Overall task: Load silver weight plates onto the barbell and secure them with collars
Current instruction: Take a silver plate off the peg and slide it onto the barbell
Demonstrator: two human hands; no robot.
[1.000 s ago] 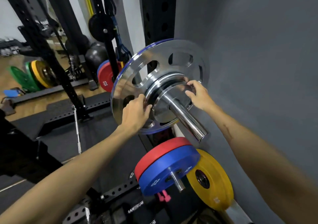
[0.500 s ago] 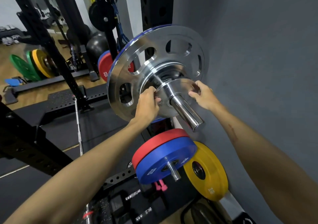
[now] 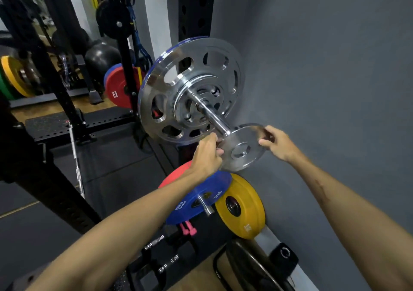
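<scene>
Hands on the small plate (image 3: 242,147) — left hand (image 3: 206,154) pinching its near edge, right hand (image 3: 277,143) curled round the far edge, one per side prob. to keep it square to the bar (image 3: 215,118). Plate sits right at the bar's tip, well apart from the big plate (image 3: 190,87) further in — no collars visible w/ these hands.

- the small plate (image 3: 242,147) sits at the outer tip of the barbell sleeve (image 3: 215,121), well apart from the large plate (image 3: 190,89) further in.
- the left hand (image 3: 206,154) grips its left edge, the right hand (image 3: 278,143) its right edge.
- below, stored plates (image 3: 242,206) lean against the wall (image 3: 324,67).
- the rack upright (image 3: 196,7) stands behind the large plate.
</scene>
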